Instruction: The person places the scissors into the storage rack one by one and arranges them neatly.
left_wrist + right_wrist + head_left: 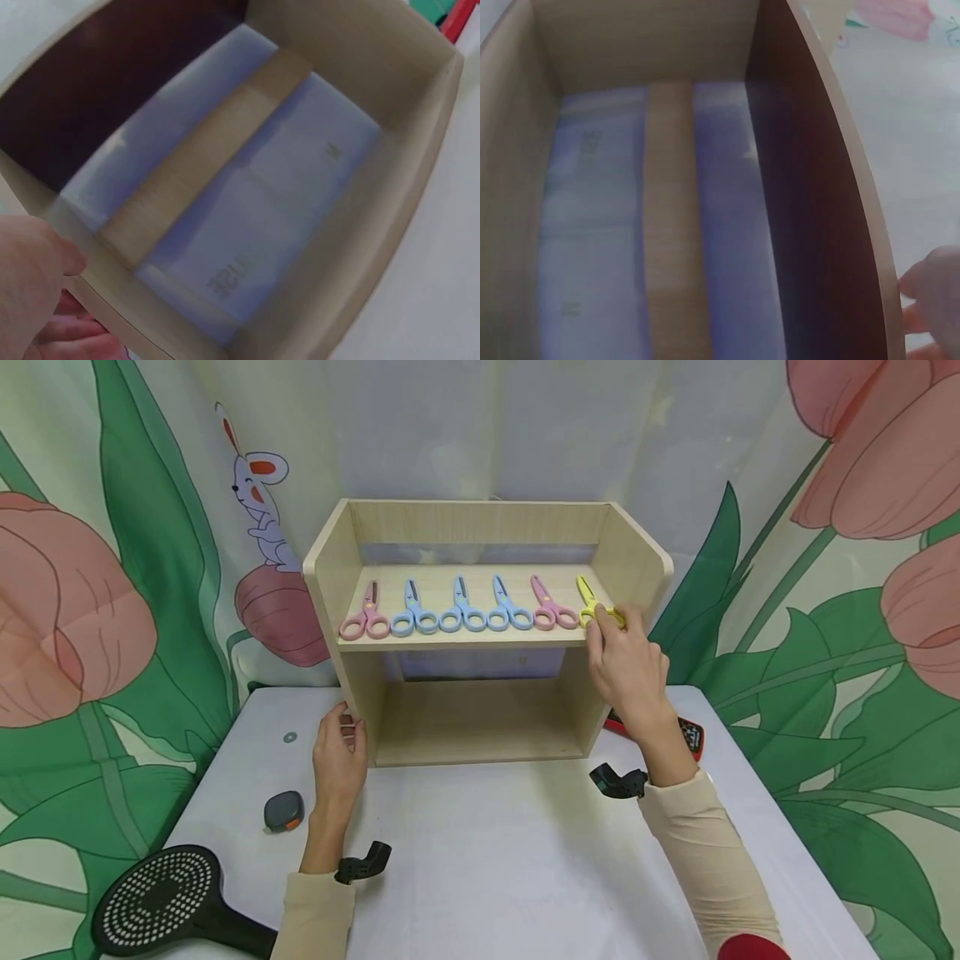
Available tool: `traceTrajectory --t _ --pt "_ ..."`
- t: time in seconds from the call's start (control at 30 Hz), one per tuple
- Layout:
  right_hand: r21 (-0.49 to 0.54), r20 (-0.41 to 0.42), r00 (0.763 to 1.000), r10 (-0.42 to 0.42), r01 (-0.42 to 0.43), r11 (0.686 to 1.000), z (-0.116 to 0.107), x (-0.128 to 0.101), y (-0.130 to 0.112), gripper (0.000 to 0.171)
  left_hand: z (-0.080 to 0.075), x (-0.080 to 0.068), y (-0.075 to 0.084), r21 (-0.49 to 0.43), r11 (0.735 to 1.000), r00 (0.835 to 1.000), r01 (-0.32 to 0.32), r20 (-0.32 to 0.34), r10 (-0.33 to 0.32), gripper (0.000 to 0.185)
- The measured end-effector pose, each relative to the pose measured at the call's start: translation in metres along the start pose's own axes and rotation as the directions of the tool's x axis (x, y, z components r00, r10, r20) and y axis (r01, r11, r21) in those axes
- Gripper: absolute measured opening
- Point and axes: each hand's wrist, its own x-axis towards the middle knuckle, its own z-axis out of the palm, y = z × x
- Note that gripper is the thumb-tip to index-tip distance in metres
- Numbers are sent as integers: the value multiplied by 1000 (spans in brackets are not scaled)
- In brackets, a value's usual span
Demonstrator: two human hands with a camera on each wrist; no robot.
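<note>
A small wooden shelf (480,635) is stood on the white table (495,868), and six small scissors are laid in a row on its upper board, all with the handles toward the front edge, probably so that they can be taken easily. The yellow scissors (594,604) are placed at the right end of the row, just beside the right wall of the shelf, and their handle is pinched by the fingers of the right hand (626,664). Next to them a pink pair (551,607) is seen, then three blue pairs (461,608), then another pink pair (366,614) at the left end. The left hand (339,760) is rested against the lower front corner of the left wall, with the fingers bent around the edge; it seems that the shelf is kept steady in this way. In the two wrist views only the inside of the shelf and a part of each hand are shown. On the table a black perforated ladle (161,902) and a small grey and orange object (284,811) are lying to the left, and a red and black object (686,735) is partly hidden behind the right arm.
</note>
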Motion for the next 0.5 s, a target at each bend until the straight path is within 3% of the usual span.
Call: traceTrajectory --t 0.13,0.27,0.37,0.5 --pt "33 9 1000 4 -4 999 -1 -5 2 57 -3 -1 10 3 1000 1000 7 -7 -7 41" --pt "125 -88 995 -55 65 990 2 -28 1 59 -11 -3 29 -20 1000 998 -12 -66 11 45" --pt "218 -152 981 -122 153 964 11 -55 -3 62 -17 -5 45 -29 998 994 -58 -90 55 46" --pt "329 -129 976 -178 211 920 26 -96 -4 67 -24 -12 61 42 988 989 -148 -17 149 49"
